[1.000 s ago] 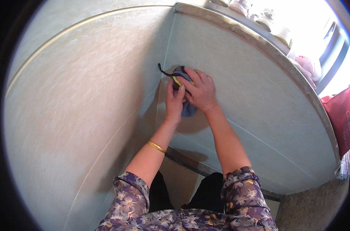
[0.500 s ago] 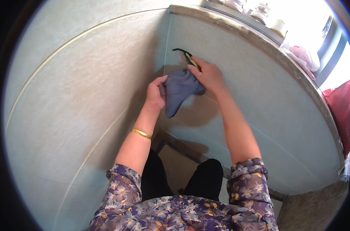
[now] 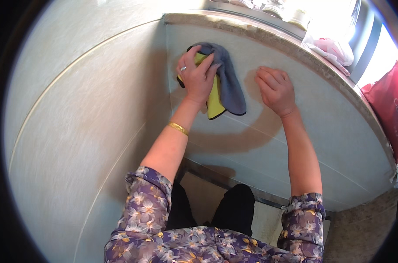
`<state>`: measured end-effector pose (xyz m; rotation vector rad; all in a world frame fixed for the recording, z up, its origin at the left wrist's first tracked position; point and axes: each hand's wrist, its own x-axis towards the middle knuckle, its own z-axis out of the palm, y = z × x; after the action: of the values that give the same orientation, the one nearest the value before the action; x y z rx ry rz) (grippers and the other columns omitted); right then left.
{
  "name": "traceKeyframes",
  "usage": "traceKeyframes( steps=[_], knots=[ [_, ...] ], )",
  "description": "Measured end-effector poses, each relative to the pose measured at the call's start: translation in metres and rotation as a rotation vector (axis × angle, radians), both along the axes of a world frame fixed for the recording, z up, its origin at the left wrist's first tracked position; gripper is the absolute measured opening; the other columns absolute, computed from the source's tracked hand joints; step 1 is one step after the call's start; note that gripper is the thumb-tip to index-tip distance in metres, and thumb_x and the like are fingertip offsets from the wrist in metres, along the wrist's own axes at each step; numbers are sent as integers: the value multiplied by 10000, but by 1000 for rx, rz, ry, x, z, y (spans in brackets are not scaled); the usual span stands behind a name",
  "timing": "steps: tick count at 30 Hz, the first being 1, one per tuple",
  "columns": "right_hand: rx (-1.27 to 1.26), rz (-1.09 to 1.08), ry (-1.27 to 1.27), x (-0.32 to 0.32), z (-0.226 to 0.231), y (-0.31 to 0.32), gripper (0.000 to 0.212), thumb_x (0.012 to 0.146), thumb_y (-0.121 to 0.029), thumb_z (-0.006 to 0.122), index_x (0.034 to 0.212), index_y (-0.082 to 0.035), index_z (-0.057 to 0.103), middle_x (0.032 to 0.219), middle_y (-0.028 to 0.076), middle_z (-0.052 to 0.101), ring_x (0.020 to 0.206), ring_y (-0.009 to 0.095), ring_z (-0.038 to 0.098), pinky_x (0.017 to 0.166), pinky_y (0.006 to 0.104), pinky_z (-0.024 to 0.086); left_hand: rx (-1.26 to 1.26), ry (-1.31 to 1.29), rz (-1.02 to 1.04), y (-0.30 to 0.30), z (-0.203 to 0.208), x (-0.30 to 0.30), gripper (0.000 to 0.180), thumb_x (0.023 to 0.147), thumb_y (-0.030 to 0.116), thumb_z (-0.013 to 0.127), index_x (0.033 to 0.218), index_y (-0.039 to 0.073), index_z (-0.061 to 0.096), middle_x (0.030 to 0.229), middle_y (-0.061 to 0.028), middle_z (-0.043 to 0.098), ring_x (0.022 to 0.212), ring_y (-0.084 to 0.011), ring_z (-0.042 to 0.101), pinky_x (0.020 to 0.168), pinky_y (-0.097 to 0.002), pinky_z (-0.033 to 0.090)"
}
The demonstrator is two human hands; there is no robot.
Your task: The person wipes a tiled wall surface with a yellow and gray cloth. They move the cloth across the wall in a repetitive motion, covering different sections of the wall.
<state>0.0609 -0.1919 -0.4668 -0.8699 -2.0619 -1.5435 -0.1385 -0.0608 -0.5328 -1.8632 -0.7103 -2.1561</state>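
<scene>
My left hand (image 3: pixel 198 81) is closed round a microfibre cloth (image 3: pixel 230 83), grey on one side and yellow-green on the other with a dark edging. It bunches the cloth close to the pale tiled wall (image 3: pixel 339 144), near the corner, and the loose part hangs down. To the right of the cloth my right hand (image 3: pixel 276 91) is apart from it, fingers curled into a loose fist close to the same wall. Nothing shows in that fist; whether its knuckles touch the tile I cannot tell.
Along the wall's top runs a stone ledge (image 3: pixel 326 61), with several white items and a plastic bag (image 3: pixel 332 50) by the bright window. A red bag (image 3: pixel 389 105) hangs at the right. Another tiled wall (image 3: pixel 89 118) stands close on the left.
My right hand has let go of the cloth and moved right. The left hand, now gripping the cloth alone, has gone up toward the wall, and the cloth has opened out.
</scene>
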Motion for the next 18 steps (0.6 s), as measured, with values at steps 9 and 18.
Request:
traceKeyframes(
  steps=[9, 18],
  knots=[
    [-15, 30, 88, -23, 8, -2, 157, 725, -63, 639, 879, -87, 662, 1052, 2, 662, 1052, 156, 626, 851, 333, 479, 62, 285, -63, -15, -44, 36, 754, 744, 397, 770, 1336, 68, 437, 1583, -278, 191, 1453, -482, 197, 1118, -678, 116],
    [118, -11, 183, -25, 4, -2, 375, 727, -84, 649, 1099, -115, 681, 1167, 9, 646, 1096, 175, 606, 911, 354, 434, -4, 149, -57, -24, -20, 41, 641, 813, 470, 703, 1254, 51, 501, 1605, -258, 135, 1455, -514, 137, 1081, -733, 78]
  ],
)
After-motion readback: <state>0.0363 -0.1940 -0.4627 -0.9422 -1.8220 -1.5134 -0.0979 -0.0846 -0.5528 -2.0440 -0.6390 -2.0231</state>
